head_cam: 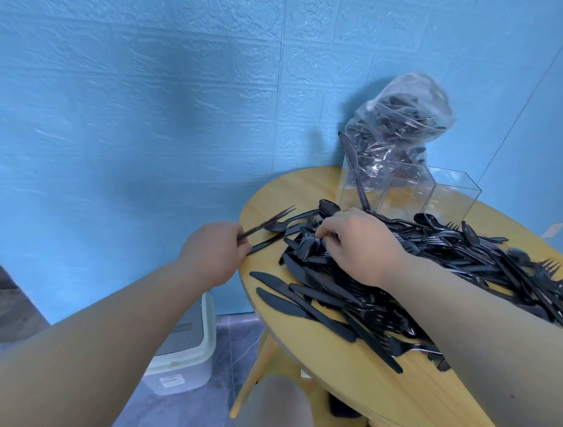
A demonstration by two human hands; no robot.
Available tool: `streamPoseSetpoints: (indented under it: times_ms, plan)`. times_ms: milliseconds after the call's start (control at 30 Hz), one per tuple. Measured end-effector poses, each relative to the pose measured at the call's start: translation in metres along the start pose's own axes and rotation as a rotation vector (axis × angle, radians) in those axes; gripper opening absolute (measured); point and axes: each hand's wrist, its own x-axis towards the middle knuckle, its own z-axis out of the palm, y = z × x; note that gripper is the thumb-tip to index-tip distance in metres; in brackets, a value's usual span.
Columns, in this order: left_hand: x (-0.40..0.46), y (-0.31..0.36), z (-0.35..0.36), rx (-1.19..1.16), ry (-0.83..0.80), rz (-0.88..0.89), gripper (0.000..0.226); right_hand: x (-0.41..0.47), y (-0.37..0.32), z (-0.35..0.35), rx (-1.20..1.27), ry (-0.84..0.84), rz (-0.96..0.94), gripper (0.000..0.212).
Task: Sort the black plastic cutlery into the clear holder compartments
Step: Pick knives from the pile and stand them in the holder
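Left hand (pixel 213 251) off the table's left edge, fingers curled round a few fork handles (pixel 265 221), tines pointing up-right. Right hand (pixel 356 243) palm-down on the cutlery pile (pixel 404 277), fingertips pinching into spoons. Clear holder (pixel 409 194) behind the pile on the round wooden table (pixel 343 374): 1 knife (pixel 353 168) in its left compartment. Bagged cutlery (pixel 402 121) behind it.

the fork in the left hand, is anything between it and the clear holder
Yes. The right hand reaches across the cutlery pile, right on the line from the fork held by the left hand to the clear holder. The holder's top looks open; one knife stands in its left compartment.
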Motion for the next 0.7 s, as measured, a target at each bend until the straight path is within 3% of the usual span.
streamPoseSetpoints:
  times_ms: [200,400,700]
  plan:
    - [-0.008,0.0,-0.003,-0.019,-0.02,0.012,0.017,-0.007,-0.005,0.001,0.006,-0.012,0.0,0.028]
    - [-0.005,-0.001,-0.003,-0.054,-0.097,-0.086,0.017,-0.006,-0.016,0.006,0.02,0.024,-0.013,0.029]
    - [-0.019,-0.012,-0.022,-0.231,0.043,-0.042,0.013,0.007,-0.025,0.021,0.026,0.07,-0.005,0.026]
